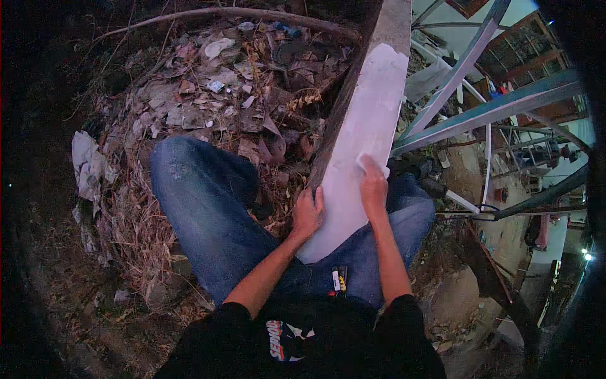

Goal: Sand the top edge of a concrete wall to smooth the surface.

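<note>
I sit astride a long narrow wall top (372, 107), its upper face coated white up to a ragged far end where bare grey shows. My right hand (374, 186) presses a small white pad (362, 160) onto the white surface near the right edge; whether it is cloth, sponge or paper I cannot tell. My left hand (307, 213) rests at the wall's left edge, its thumb apart from the fingers, with no tool visible in it. A small yellow, black and white object (339, 278) lies in my lap, between my forearms.
Rubble, dry leaves and litter (208, 101) cover the ground on the left, with a bent branch (252, 11) behind. To the right, pale crossing beams (492, 110) stand close to the wall. A lower yard (464, 167) shows beneath them.
</note>
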A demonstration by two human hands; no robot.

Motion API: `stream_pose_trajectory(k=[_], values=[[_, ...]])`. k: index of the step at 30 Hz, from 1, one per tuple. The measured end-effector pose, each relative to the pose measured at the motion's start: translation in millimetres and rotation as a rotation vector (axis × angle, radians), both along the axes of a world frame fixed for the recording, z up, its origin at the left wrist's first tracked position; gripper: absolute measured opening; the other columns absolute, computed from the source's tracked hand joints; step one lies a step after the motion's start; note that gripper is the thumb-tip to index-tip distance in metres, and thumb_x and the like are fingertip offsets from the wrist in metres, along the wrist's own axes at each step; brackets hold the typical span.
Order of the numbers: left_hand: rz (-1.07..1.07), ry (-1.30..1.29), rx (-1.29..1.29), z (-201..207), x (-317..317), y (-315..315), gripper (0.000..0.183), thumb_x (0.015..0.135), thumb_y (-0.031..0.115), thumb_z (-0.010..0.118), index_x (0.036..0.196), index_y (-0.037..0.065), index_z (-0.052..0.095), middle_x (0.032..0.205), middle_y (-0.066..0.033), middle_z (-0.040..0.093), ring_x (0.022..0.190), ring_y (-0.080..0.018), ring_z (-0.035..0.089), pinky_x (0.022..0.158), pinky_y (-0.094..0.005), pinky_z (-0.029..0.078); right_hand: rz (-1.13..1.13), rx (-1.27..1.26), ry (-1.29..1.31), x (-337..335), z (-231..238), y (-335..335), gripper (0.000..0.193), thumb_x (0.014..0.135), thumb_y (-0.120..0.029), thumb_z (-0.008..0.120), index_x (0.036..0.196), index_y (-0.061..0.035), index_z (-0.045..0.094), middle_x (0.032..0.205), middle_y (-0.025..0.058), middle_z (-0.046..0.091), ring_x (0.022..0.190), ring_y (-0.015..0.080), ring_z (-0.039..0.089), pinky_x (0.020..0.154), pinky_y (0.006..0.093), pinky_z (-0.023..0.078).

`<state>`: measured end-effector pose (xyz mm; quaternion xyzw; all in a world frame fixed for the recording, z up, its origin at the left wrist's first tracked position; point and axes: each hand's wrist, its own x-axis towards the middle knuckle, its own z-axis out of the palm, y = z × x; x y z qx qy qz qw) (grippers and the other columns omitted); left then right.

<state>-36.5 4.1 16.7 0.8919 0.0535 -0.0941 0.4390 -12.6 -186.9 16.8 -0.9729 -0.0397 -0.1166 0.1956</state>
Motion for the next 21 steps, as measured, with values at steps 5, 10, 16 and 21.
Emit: stream_pose_trajectory(k=[5, 10, 16, 21], values=[[-0.070, 0.045, -0.074, -6.7, 2.2, 2.5, 0.051, 0.101, 0.041, 0.041, 0.110, -0.006, 0.060, 0.112, -0.0305, 0.060, 0.104, -0.0477, 0.057, 0.091, -0.0523, 0.045, 0.317, -0.082, -0.162, -15.8, -0.7, 23.1, 0.042, 0.083, 0.003, 0.053, 0.125, -0.0027, 0.060, 0.123, 0.0182, 0.063, 0.113, 0.0358, 0.061, 0.096, 0.0421, 0.050], [-0.021, 0.081, -0.017, -7.9, -0.9, 4.9, 0.051, 0.101, 0.041, 0.042, 0.109, -0.006, 0.061, 0.111, -0.0300, 0.060, 0.104, -0.0467, 0.058, 0.091, -0.0516, 0.046, -0.249, 0.195, -0.027, 4.8, 25.8, 7.6, 0.038, 0.085, 0.004, 0.050, 0.121, -0.0012, 0.062, 0.122, 0.0202, 0.064, 0.115, 0.0366, 0.060, 0.098, 0.0424, 0.049], [-0.064, 0.068, -0.041, -7.8, 1.2, 3.5, 0.051, 0.101, 0.041, 0.042, 0.109, -0.006, 0.060, 0.110, -0.0300, 0.061, 0.104, -0.0464, 0.058, 0.091, -0.0517, 0.046, 0.122, -0.080, -0.163, -20.5, -19.4, 22.0, 0.033, 0.093, -0.009, 0.050, 0.124, 0.0004, 0.059, 0.118, 0.0226, 0.064, 0.104, 0.0403, 0.062, 0.094, 0.0450, 0.049], [-0.058, 0.059, -0.046, -5.9, 1.5, 2.0, 0.050, 0.101, 0.040, 0.043, 0.106, -0.007, 0.060, 0.106, -0.0303, 0.061, 0.102, -0.0472, 0.058, 0.089, -0.0524, 0.046, -0.245, 0.075, -0.071, -10.8, 1.8, -0.4, 0.036, 0.091, -0.007, 0.050, 0.125, -0.0002, 0.059, 0.122, 0.0190, 0.063, 0.106, 0.0371, 0.062, 0.095, 0.0464, 0.048]])
